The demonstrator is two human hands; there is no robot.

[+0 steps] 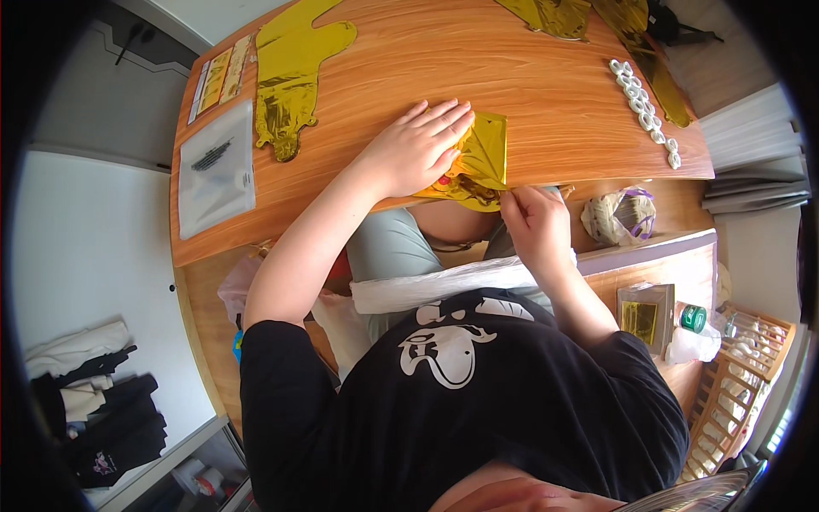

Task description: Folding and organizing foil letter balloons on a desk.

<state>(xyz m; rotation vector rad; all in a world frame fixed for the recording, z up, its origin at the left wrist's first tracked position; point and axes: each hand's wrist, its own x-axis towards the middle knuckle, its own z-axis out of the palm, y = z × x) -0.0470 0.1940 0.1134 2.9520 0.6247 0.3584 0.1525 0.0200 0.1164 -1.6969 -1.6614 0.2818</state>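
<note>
A folded piece of gold foil (490, 147), like a flat foil balloon with an orange and red printed part, lies at the near edge of the table. My left hand (420, 147) rests flat on its left side, fingers stretched out and slightly apart. At the foil's near right corner, just over the table edge, my right hand (537, 224) is closed in a pinch on it. Part of the foil is hidden beneath my left palm. Another flat gold foil balloon (290, 81), uninflated, is spread out at the far left.
A clear plastic bag (217, 171) and a printed card (220, 81) lie left on the wooden table (409, 64). More gold foil (554, 15) is at the far right, near a row of small white coils (638, 102). A side surface at right holds a packet (646, 320) and green-lidded container (693, 318).
</note>
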